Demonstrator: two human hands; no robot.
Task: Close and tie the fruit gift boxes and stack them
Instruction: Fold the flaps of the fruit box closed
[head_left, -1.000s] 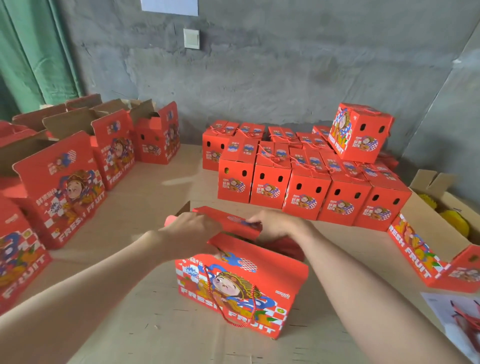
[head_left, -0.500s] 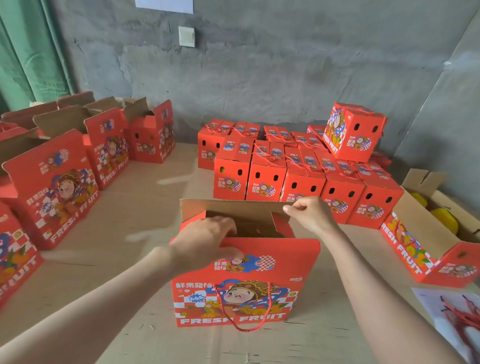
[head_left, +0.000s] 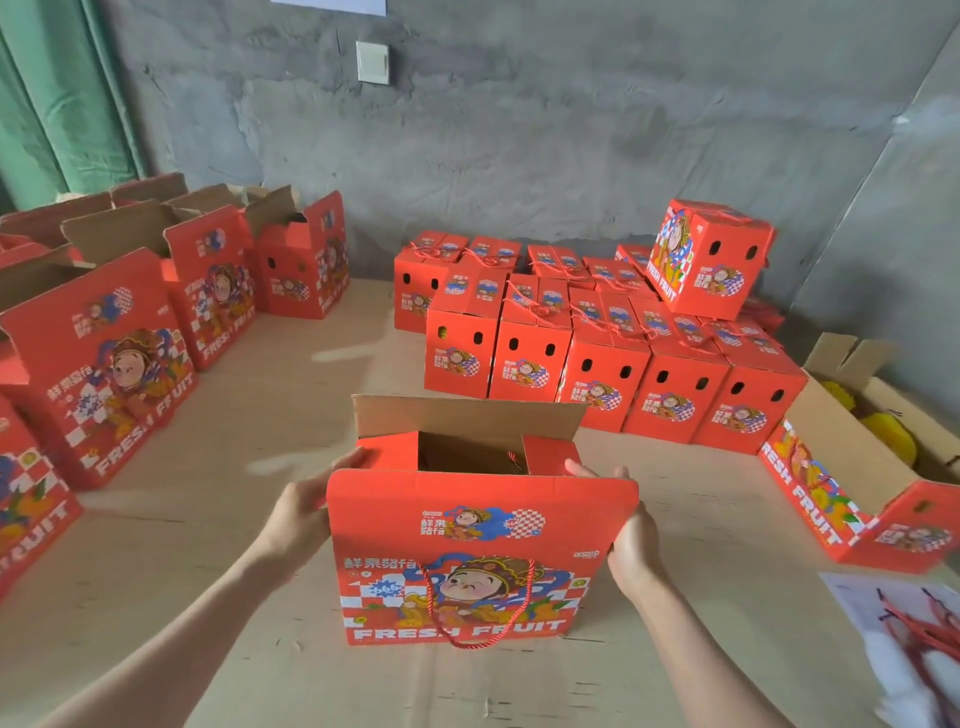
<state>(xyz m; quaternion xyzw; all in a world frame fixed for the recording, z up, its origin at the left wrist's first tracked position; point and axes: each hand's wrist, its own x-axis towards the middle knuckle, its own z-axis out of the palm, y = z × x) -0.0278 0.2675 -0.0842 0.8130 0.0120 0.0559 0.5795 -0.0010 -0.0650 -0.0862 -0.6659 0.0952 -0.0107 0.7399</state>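
Observation:
A red fruit gift box (head_left: 478, 561) stands upright in front of me on the cardboard floor, its top open. The far brown flap (head_left: 467, 415) stands up and the near printed flap is raised. A red rope handle (head_left: 478, 608) hangs down its front. My left hand (head_left: 306, 512) grips the box's upper left side. My right hand (head_left: 631, 535) grips its upper right side. Behind it, several shut boxes (head_left: 602, 358) stand in rows, with one more box (head_left: 711, 257) tilted on top at the right.
Several open boxes (head_left: 104, 358) line the left side. An open box (head_left: 852, 483) with yellow fruit inside lies at the right. A white sheet with red ropes (head_left: 909, 639) lies at the lower right. A grey wall closes the back.
The box was tipped toward me with both hands on its top flaps; it now stands upright, flaps open, and my hands have moved down to its two sides.

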